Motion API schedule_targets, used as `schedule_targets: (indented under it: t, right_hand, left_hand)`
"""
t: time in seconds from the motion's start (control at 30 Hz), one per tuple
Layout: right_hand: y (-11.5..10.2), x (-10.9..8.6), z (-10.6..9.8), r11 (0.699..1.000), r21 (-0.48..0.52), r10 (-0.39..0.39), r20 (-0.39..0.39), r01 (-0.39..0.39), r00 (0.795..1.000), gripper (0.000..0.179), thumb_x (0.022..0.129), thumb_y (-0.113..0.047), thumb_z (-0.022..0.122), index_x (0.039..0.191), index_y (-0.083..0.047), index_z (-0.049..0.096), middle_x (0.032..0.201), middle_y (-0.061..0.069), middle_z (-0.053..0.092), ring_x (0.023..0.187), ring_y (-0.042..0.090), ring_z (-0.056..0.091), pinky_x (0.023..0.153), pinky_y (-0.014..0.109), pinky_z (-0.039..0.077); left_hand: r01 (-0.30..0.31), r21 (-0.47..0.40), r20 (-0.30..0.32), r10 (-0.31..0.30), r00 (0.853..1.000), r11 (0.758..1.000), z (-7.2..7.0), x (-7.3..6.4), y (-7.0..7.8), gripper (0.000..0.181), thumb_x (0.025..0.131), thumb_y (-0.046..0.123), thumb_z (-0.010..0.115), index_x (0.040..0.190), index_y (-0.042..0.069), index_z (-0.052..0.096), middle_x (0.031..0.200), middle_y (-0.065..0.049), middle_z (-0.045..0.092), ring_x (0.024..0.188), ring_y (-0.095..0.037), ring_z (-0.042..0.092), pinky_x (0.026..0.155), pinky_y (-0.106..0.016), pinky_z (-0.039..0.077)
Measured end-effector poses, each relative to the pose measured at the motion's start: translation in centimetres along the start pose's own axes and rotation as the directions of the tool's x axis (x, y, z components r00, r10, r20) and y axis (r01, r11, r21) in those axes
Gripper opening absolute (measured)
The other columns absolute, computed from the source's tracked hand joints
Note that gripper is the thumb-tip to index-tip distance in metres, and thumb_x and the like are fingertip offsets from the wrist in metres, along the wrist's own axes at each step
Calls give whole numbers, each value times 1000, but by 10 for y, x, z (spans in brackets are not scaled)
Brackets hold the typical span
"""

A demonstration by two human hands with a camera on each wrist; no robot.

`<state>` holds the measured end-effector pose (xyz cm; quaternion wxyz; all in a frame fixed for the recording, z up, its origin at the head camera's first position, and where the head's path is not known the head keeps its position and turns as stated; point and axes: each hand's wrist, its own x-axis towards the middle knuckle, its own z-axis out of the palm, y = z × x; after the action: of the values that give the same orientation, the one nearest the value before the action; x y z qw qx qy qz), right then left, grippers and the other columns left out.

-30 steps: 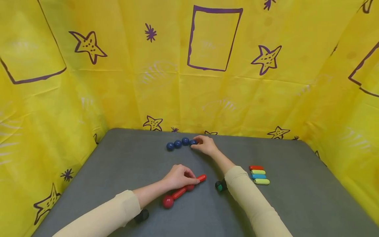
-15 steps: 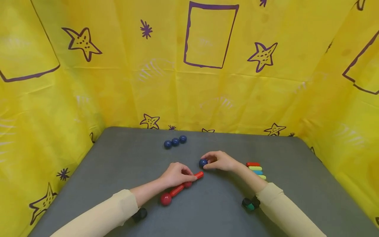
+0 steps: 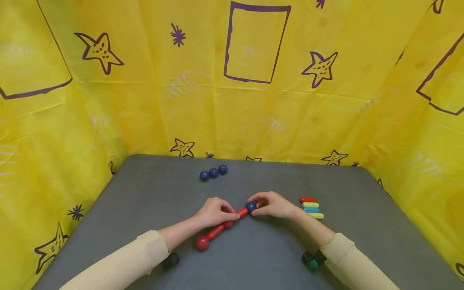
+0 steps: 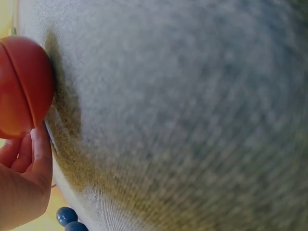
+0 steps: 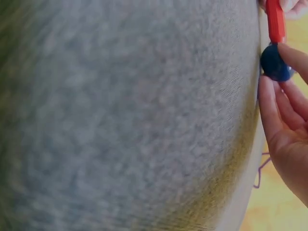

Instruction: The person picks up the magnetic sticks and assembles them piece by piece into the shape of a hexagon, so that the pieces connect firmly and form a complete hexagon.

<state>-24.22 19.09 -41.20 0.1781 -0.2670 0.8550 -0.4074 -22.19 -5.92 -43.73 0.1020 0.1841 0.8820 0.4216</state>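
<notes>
A chain of red pieces lies on the grey table: a red ball (image 3: pixel 202 242), a red rod (image 3: pixel 216 231), a second red ball (image 3: pixel 228 224) partly under my left hand, and a further red rod (image 3: pixel 242 212). My left hand (image 3: pixel 213 213) pinches that upper rod, thumb along its side. My right hand (image 3: pixel 274 205) holds a blue ball (image 3: pixel 251 207) between thumb and fingers, touching the rod's far end. The right wrist view shows the blue ball (image 5: pixel 274 62) against the tip of the red rod (image 5: pixel 275 21). A large red ball (image 4: pixel 24 86) hides part of my left hand (image 4: pixel 24 178).
Three blue balls (image 3: pixel 214 172) sit in a row near the table's back edge. To the right lies a stack of short rods (image 3: pixel 311 210), red, yellow-green and blue. A yellow patterned cloth (image 3: pixel 163 100) surrounds the grey table (image 3: pixel 163 189).
My right hand has taken one blue ball from the row at the back and brought it toward me, to the red rod's end. My left hand stays on the rod.
</notes>
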Motion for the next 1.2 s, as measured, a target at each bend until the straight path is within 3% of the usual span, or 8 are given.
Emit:
schedule_targets:
  t: [0.2,0.4,0.53,0.63,0.73,0.9,1.03,1.2]
  right_hand:
    - [-8,-5,-2,1000,22,10,-3,-10,1000,34,87,-11,73,119,-2,65,97,10,67,88,25,60,77,30,46]
    - [18,5,3,1000,-3,3,-16,-4,1000,35,87,-14,74,121,-7,65,103,5,67,90,21,61,78,29,48]
    - [28,7,0,1000,12,-4,7,4,1000,38,87,-21,75,123,-12,66,105,0,68,92,17,62,79,28,49]
    - [31,-1,-15,1000,3,-9,-11,9,1000,36,89,-24,73,122,-11,66,109,3,69,97,18,62,82,29,49]
    - [42,-18,-41,999,-45,-9,-106,4,994,34,92,-26,70,120,-8,68,112,6,69,101,20,63,84,30,50]
    - [68,-60,-86,985,-122,91,-254,-125,963,29,93,-25,67,115,-5,69,110,9,69,96,24,66,78,34,53]
    - [84,-84,-107,962,-168,173,-241,-217,955,27,93,-23,68,113,-6,71,106,7,69,92,23,61,77,37,49]
    - [99,-89,-113,953,-132,239,-223,-273,945,30,91,-25,70,113,-4,71,106,7,68,90,22,55,76,36,46]
  left_hand:
    - [-38,51,38,36,999,998,-2,10,8,27,81,38,77,89,13,77,70,9,66,64,-8,58,60,-25,48]
    - [-60,85,76,54,996,995,2,22,17,28,82,39,77,91,12,76,73,10,67,67,-5,58,64,-24,49]
    - [-86,91,56,81,995,992,5,23,17,20,82,34,78,85,14,77,70,11,66,66,-5,56,62,-24,47]
    - [-88,87,36,85,996,992,7,22,15,17,82,32,78,84,15,77,70,12,65,66,-5,55,62,-24,46]
    - [-93,83,25,91,996,992,8,22,13,16,82,31,78,85,15,77,70,12,65,66,-5,55,63,-24,46]
    - [-97,74,29,95,995,993,9,22,12,18,82,32,78,85,14,76,72,10,65,68,-5,55,64,-24,47]
    - [-90,67,33,88,996,994,10,22,11,18,82,32,78,86,14,76,73,10,65,68,-5,55,65,-24,47]
    - [-73,62,33,71,997,995,9,21,12,18,82,32,78,86,15,76,72,10,65,68,-5,55,65,-24,47]
